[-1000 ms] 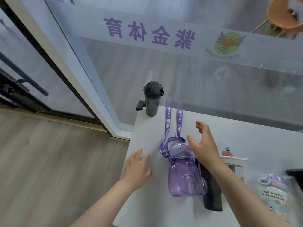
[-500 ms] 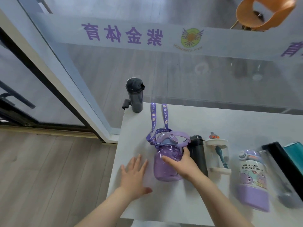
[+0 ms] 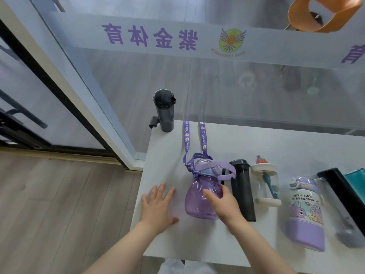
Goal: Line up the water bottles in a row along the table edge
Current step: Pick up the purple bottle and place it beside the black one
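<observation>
A round purple bottle [image 3: 197, 196] with a purple strap [image 3: 186, 139] stands near the table's front. My right hand [image 3: 222, 204] grips its right side. My left hand [image 3: 158, 207] rests flat on the white table [image 3: 276, 147], just left of it. To the right stand a slim black bottle [image 3: 242, 186], a clear bottle with a cream lid [image 3: 265, 184], a purple cartoon bottle [image 3: 305, 212], a black-lidded clear bottle [image 3: 343, 202] and a teal bottle [image 3: 356, 180]. A dark bottle [image 3: 165, 109] stands alone at the far left corner.
A glass wall [image 3: 197, 76] with purple lettering runs right behind the table. The table's left edge drops to a wooden floor [image 3: 59, 204]. An orange chair [image 3: 324, 14] shows beyond the glass at top right.
My right hand came down from above the purple bottle's lid and took hold of its body. The view swung right, bringing more bottles into sight. My left hand stayed flat.
</observation>
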The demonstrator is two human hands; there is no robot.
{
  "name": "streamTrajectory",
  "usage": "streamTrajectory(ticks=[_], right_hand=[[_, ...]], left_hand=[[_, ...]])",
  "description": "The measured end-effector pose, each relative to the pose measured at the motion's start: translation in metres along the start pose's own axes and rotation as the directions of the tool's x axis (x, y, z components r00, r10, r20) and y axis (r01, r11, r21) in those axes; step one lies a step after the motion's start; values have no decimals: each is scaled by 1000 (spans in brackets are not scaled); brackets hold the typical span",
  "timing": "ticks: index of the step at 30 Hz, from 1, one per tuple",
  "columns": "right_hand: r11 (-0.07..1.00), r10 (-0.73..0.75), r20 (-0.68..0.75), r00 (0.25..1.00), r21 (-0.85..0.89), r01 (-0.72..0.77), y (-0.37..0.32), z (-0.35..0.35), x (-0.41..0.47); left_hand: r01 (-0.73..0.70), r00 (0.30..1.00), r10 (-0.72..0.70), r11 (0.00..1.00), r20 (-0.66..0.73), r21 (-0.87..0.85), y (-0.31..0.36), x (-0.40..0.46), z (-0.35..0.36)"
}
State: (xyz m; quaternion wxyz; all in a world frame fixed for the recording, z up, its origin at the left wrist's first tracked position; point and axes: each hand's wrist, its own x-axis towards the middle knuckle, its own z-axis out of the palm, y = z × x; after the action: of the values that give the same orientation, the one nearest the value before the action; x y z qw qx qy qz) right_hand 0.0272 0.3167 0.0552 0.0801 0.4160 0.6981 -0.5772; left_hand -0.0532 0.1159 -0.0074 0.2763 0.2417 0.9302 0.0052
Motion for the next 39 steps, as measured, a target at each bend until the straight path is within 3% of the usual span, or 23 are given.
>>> streamTrajectory(ticks=[4,6,7,8,10,11,13,19,24,28,33,36,39], right_hand=[[996,-71,-46,996,48,74,5,-1,0],[991,-109,-79,991,71,114,4,-2,1],[987,-130,-94,987,80,138,3,-1,1],[983,-151,-109,983,90,161,3,0,1],[971,-198,-140,970,105,214,3,4,1],[964,-223,-155,962,110,241,3,6,0],[950,-265,-187,946,116,290,5,9,1],[909,-409,-217,886,-18,416,11,14,0],[910,-396,-129,909,80,408,14,3,-1],[890,-432,-15,902,155,429,15,-13,3],[897,-320,194,927,377,230,-1,-48,0],[796,-199,215,956,605,30,-11,-62,-2],[829,-145,186,972,559,17,-25,-59,-3]], left_hand=[[72,997,-72,997,9,-1,-1,6,-6],[14,999,-21,991,-49,-130,1,10,-11],[-47,997,26,961,-78,-274,4,12,-14],[-95,995,67,874,-75,-476,11,12,-20],[-59,988,150,563,32,-824,30,10,-34],[-27,979,195,442,67,-897,40,10,-40],[-35,969,238,380,61,-924,53,14,-43],[-146,976,207,375,-71,-915,58,25,-30],[-196,974,175,343,-142,-919,58,23,-26],[-251,968,126,412,-218,-876,57,23,-20],[-307,951,172,440,-257,-844,52,25,-27],[-290,957,144,490,-252,-822,51,25,-28],[-295,952,90,531,-293,-794,55,26,-29]])
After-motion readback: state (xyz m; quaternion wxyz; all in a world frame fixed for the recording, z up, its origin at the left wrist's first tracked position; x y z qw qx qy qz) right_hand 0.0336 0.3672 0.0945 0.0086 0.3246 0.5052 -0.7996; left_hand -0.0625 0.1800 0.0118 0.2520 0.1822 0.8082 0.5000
